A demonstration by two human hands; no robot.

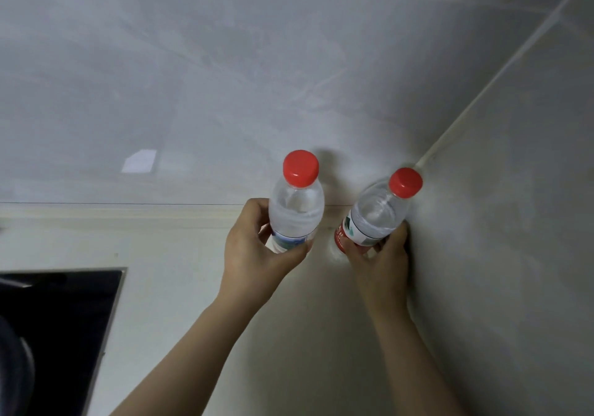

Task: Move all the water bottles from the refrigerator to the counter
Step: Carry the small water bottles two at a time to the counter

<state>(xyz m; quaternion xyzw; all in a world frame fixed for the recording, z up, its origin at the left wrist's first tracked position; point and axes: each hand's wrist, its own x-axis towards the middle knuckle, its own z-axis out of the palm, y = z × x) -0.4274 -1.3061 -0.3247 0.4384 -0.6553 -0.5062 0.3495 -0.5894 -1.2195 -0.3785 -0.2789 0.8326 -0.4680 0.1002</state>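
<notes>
I've got two water bottles in hand over the back corner of the counter (180,255). Left hand (257,255) is wrapped around the lower half of the left bottle (295,213), fingers curled round the label, thumb on the near side. Right hand (379,255) is closed the same way on the right bottle (376,216), knuckles just beside or touching the side wall (498,222).

Key relation: both bottles stand with the long axis near vertical, red caps toward the camera. The left bottle reads almost upright. The right bottle tilts, cap leaning toward the corner seam where the side wall meets the back wall (193,78). So the counter lies straight below each bottle along its own axis. The next move looks like a plain drop down, plus a small righting of the right bottle.

Both bases are hidden behind my hands from this angle. I can't tell if either bottle already touches the counter or hangs just above it.

The bottles are near each other but apart, with a clear gap between them. The right one has less room, boxed in by the wall. The stove top (64,312) sits well apart at lower left, out of the way. The refrigerator is not in view, so I can't judge how many bottles remain.
</notes>
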